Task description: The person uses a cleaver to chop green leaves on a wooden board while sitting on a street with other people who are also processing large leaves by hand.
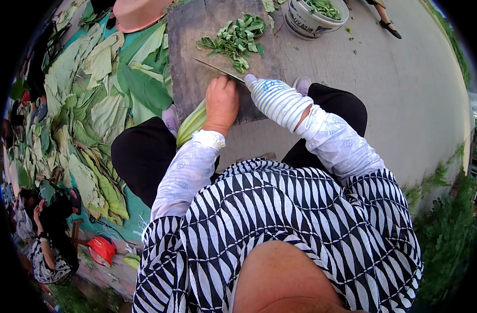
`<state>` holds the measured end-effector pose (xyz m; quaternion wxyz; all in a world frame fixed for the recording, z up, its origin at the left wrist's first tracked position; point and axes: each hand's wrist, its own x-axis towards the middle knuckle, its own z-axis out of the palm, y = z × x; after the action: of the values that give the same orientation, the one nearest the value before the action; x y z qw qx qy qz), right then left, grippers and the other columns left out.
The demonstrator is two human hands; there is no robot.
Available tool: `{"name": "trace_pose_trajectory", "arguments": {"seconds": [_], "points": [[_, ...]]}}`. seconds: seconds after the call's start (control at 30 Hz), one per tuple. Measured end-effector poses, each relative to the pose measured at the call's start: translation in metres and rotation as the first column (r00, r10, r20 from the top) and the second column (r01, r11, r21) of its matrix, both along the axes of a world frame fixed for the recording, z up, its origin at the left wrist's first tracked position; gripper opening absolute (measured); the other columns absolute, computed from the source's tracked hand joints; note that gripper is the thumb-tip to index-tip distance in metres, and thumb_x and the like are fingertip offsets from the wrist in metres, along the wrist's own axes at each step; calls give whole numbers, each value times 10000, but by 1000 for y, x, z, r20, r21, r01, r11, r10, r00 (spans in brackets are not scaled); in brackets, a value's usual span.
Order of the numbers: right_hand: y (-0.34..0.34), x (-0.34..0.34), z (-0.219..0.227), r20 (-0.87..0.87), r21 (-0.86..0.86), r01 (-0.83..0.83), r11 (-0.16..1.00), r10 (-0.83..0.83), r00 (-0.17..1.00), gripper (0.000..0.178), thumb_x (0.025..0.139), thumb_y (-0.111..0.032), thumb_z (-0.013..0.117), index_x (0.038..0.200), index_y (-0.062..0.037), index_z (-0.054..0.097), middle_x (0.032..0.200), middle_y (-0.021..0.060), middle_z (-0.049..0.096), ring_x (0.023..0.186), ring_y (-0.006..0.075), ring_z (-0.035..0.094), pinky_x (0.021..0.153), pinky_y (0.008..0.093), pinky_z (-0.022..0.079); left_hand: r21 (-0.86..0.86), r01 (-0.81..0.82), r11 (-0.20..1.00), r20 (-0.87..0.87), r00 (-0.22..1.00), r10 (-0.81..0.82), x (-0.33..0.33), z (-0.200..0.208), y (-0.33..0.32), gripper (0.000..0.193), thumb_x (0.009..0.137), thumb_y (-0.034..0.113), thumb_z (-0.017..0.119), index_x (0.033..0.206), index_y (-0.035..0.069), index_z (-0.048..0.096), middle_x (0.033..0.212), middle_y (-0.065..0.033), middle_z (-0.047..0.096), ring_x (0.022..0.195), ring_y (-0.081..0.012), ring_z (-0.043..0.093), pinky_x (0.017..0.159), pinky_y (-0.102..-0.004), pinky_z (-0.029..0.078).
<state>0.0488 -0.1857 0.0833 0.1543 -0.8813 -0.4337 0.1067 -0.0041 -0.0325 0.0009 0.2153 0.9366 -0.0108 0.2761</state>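
A wooden board (189, 44) lies between my knees. My bare left hand (221, 104) is closed around a bundle of pale-green leaves (192, 125), pressing it on the near part of the board. The bundle's lower end sticks out beside my left wrist. My right hand (277, 99), in a striped white-and-blue knitted glove, grips a knife (215, 67). Its blade slants up and left, just beyond the left fingertips; the handle is hidden in the glove. Beyond the blade lies a heap of chopped green leaves (241, 39).
Large green leaves (105, 109) lie spread and stacked on a green tarp to the left. A pink basin (139, 13) stands at the far left. To the board's right is a white bucket (303, 28) of chopped leaves. Another person (50, 255) is at lower left, near a red bag-like item (102, 250).
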Motion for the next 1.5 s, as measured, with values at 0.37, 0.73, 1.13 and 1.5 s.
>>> {"name": "trace_pose_trajectory", "arguments": {"seconds": [0.37,0.73,1.13,1.5], "points": [[34,40,-9,-162,-53,287,956,-292,943,265,858,-198,519,1045,-12,489,835,250,623,837,424,604,732,480,470,-27,3,1000,27,1000,-3,-2,4,-2,170,701,36,624,871,39,631,895,-103,554,838,-307,525,735,-403,442],[4,1,7,-99,-13,198,980,-198,975,237,859,-188,529,1018,-15,496,772,236,616,770,414,605,665,483,475,-59,-6,998,91,996,11,0,-9,3,127,708,51,623,832,39,603,871,-115,574,816,-322,527,719,-415,444],[-15,-17,7,-36,-49,64,997,-66,997,201,826,-103,529,990,7,497,845,240,614,786,390,619,681,451,487,4,-28,1000,71,997,28,0,1,-2,135,664,43,611,795,38,576,831,-129,533,776,-334,508,682,-430,440],[24,0,8,-109,-201,69,977,-92,990,267,842,-120,477,1072,17,488,838,259,618,811,396,615,706,469,486,-57,-30,998,32,999,31,-4,4,2,107,659,50,593,763,37,570,842,-114,525,818,-308,507,699,-401,437]]}}
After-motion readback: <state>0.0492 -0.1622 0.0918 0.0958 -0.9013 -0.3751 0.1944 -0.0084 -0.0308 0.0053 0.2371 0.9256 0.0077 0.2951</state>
